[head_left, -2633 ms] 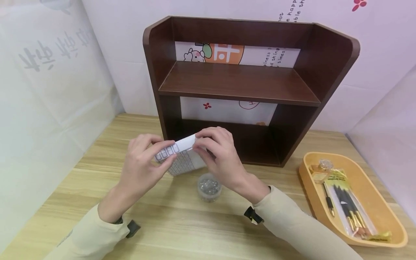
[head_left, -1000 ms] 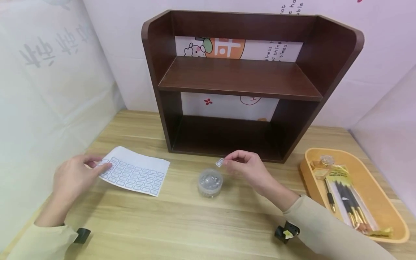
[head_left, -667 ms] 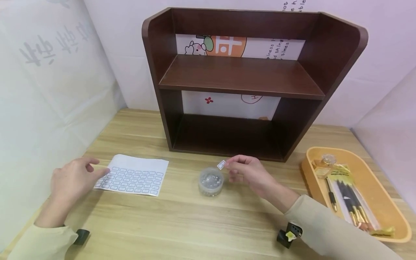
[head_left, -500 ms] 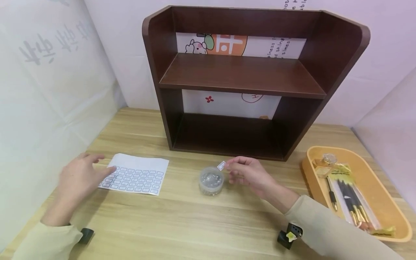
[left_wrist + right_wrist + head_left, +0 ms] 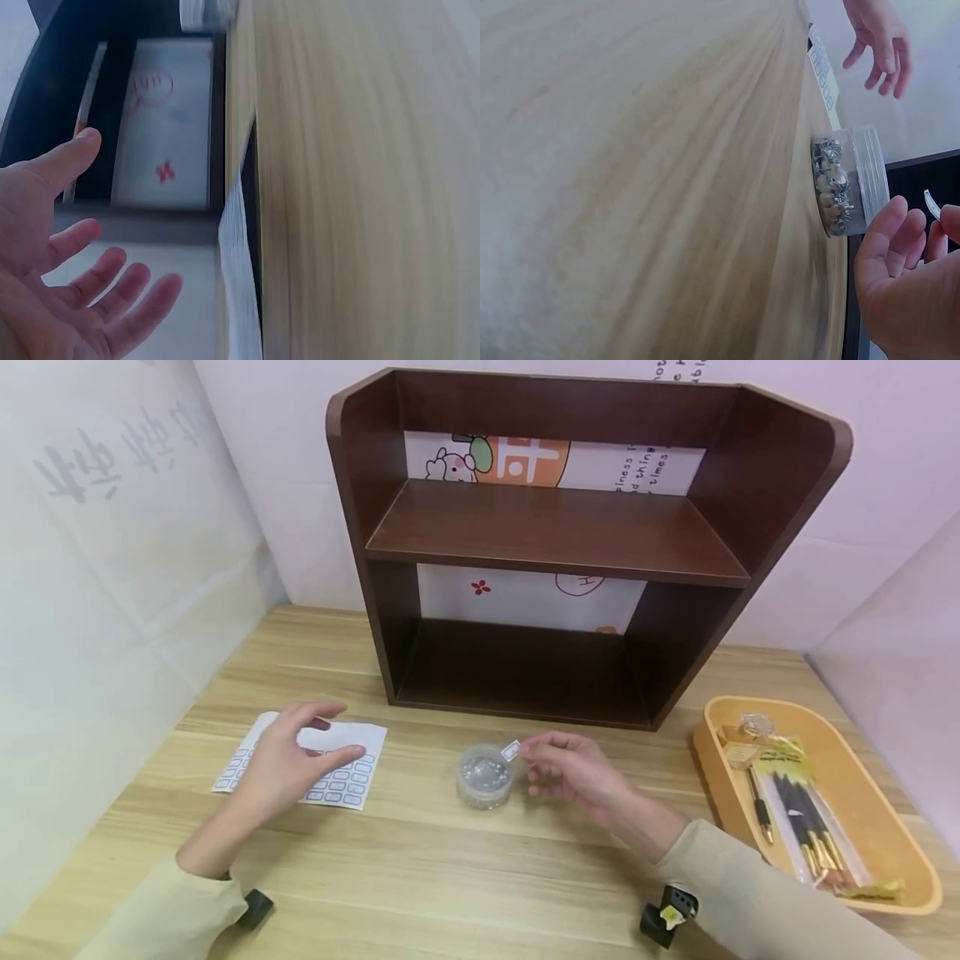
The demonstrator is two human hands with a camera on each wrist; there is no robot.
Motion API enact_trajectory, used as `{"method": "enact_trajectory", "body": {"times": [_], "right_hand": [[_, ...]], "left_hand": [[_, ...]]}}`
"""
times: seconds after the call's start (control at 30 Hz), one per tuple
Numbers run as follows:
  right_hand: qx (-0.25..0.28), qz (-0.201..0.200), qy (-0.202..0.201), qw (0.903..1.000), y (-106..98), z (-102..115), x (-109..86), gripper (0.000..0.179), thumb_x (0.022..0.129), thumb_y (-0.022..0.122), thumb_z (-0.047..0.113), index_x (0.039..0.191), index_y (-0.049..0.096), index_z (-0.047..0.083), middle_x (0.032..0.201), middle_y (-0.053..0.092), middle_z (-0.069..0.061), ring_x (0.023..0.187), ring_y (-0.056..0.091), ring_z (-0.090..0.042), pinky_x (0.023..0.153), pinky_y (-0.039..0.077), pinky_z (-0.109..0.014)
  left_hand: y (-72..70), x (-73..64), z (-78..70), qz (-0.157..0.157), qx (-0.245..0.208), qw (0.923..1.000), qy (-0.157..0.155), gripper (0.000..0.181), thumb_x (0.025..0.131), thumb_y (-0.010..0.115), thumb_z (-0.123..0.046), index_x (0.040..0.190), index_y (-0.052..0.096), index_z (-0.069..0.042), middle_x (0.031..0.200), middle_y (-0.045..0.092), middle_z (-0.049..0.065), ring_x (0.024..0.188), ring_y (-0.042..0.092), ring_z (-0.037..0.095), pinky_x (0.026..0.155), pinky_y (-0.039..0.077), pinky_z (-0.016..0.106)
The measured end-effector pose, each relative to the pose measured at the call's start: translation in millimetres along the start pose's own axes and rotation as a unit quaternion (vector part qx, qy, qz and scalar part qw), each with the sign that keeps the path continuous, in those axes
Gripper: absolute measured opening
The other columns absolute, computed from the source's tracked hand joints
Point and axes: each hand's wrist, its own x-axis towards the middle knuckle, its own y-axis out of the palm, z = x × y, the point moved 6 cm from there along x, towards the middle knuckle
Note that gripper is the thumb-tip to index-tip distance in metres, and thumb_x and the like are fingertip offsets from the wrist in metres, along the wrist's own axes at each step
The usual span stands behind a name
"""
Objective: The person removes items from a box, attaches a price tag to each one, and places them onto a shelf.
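Between thumb and forefinger my right hand [image 5: 573,772] pinches a small white label sticker [image 5: 511,751] with a printed frame. The sticker is held just over the right rim of a round clear plastic jar [image 5: 484,781]. In the right wrist view, small shiny metal pieces [image 5: 832,180] fill the lower part of that jar. My left hand [image 5: 288,760] is raised over the sheet of label stickers [image 5: 352,777], its thumb and fingers spread apart and holding nothing. The sheet lies on the table with its middle hidden behind this hand.
Behind the jar stands a dark brown two-tier shelf [image 5: 558,535]. At the right, a yellow tray [image 5: 873,843] holds a perfume bottle [image 5: 745,742], a black pen [image 5: 760,806] and a pack of brushes [image 5: 810,827]. White sheeting with printed figures hangs round the wooden table [image 5: 420,877].
The right hand has peeled a sticker off the sheet and brought it beside the jar. The left hand has laid the sheet down, let it go and moved right above it.
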Motion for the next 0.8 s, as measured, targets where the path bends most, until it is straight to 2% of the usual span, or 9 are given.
{"method": "enact_trajectory", "body": {"times": [0.07, 0.13, 0.2, 0.27, 0.33, 0.43, 0.63, 0.73, 0.8], "right_hand": [[0.003, 0.000, 0.003, 1.0000, 0.4, -1.6, -1.1, 0.011, 0.093, 0.067, 0.008, 0.104, 0.067, 0.005, 0.094, 0.065, -0.008, 0.075, 0.061, -0.015, 0.072, 0.057, -0.030], [0.005, -0.002, 0.005, 1.0000, 0.8, -3.2, -2.2, 0.012, 0.093, 0.067, 0.008, 0.104, 0.067, 0.004, 0.092, 0.065, -0.007, 0.075, 0.061, -0.015, 0.071, 0.058, -0.030], [0.005, -0.004, 0.008, 0.9999, 1.1, -5.0, -3.2, 0.012, 0.093, 0.067, 0.008, 0.105, 0.066, 0.004, 0.092, 0.065, -0.007, 0.075, 0.061, -0.015, 0.071, 0.058, -0.030], [0.006, -0.006, 0.010, 0.9999, 1.3, -6.9, -4.1, 0.013, 0.093, 0.067, 0.008, 0.105, 0.066, 0.003, 0.092, 0.065, -0.007, 0.075, 0.061, -0.015, 0.071, 0.058, -0.030], [0.007, -0.007, 0.010, 0.9999, 1.7, -8.2, -5.2, 0.014, 0.093, 0.067, 0.007, 0.106, 0.066, 0.003, 0.093, 0.065, -0.007, 0.075, 0.061, -0.015, 0.070, 0.058, -0.030], [0.009, -0.008, 0.010, 0.9999, 2.9, -9.8, -6.9, 0.014, 0.093, 0.067, 0.007, 0.106, 0.066, 0.002, 0.093, 0.065, -0.008, 0.075, 0.060, -0.014, 0.069, 0.057, -0.029], [0.004, -0.012, 0.010, 0.9999, 6.0, -11.7, -9.2, 0.018, 0.093, 0.068, 0.007, 0.109, 0.066, -0.001, 0.095, 0.064, -0.008, 0.076, 0.059, -0.014, 0.067, 0.057, -0.028], [0.001, -0.018, 0.011, 0.9998, 7.3, -12.6, -9.4, 0.020, 0.093, 0.067, 0.006, 0.110, 0.065, -0.003, 0.094, 0.063, -0.008, 0.076, 0.059, -0.014, 0.067, 0.057, -0.028], [0.003, -0.023, 0.013, 0.9996, 7.8, -14.0, -9.1, 0.019, 0.093, 0.067, 0.006, 0.109, 0.065, -0.003, 0.094, 0.063, -0.008, 0.075, 0.058, -0.014, 0.067, 0.057, -0.028]], "left_hand": [[12.9, 1.8, -4.6, 0.038, -0.056, 0.9975, -0.018, 0.063, 0.080, 0.087, -0.033, 0.132, 0.062, -0.007, 0.130, 0.061, 0.011, 0.111, 0.059, 0.027, 0.078, 0.056, 0.028], [26.2, 3.7, -9.2, 0.076, -0.117, 0.9896, -0.038, 0.064, 0.081, 0.086, -0.031, 0.134, 0.060, -0.006, 0.133, 0.060, 0.013, 0.114, 0.059, 0.029, 0.081, 0.056, 0.030], [39.9, 5.7, -14.3, 0.111, -0.186, 0.9747, -0.056, 0.064, 0.082, 0.085, -0.025, 0.136, 0.057, -0.003, 0.136, 0.057, 0.016, 0.117, 0.058, 0.033, 0.080, 0.058, 0.034], [53.5, 7.7, -20.2, 0.142, -0.251, 0.9548, -0.071, 0.064, 0.083, 0.084, -0.018, 0.138, 0.054, 0.000, 0.139, 0.054, 0.020, 0.120, 0.056, 0.039, 0.080, 0.059, 0.039], [65.8, 8.5, -26.9, 0.168, -0.298, 0.9362, -0.084, 0.066, 0.084, 0.082, -0.014, 0.140, 0.051, 0.002, 0.140, 0.051, 0.023, 0.122, 0.054, 0.042, 0.079, 0.060, 0.044], [82.6, 8.8, -35.2, 0.199, -0.333, 0.9156, -0.106, 0.068, 0.085, 0.081, -0.013, 0.143, 0.048, 0.000, 0.140, 0.049, 0.025, 0.122, 0.054, 0.040, 0.080, 0.059, 0.048], [108.6, 8.2, -48.1, 0.246, -0.369, 0.8849, -0.142, 0.069, 0.085, 0.080, -0.013, 0.145, 0.047, -0.001, 0.143, 0.048, 0.023, 0.122, 0.055, 0.035, 0.081, 0.059, 0.049], [117.7, 8.9, -51.4, 0.257, -0.384, 0.8737, -0.153, 0.068, 0.086, 0.079, -0.010, 0.145, 0.047, -0.001, 0.142, 0.048, 0.023, 0.122, 0.056, 0.035, 0.081, 0.058, 0.050], [122.6, 9.9, -51.8, 0.257, -0.387, 0.8710, -0.160, 0.067, 0.086, 0.078, -0.010, 0.145, 0.048, -0.002, 0.141, 0.049, 0.022, 0.121, 0.057, 0.034, 0.081, 0.058, 0.050]]}}
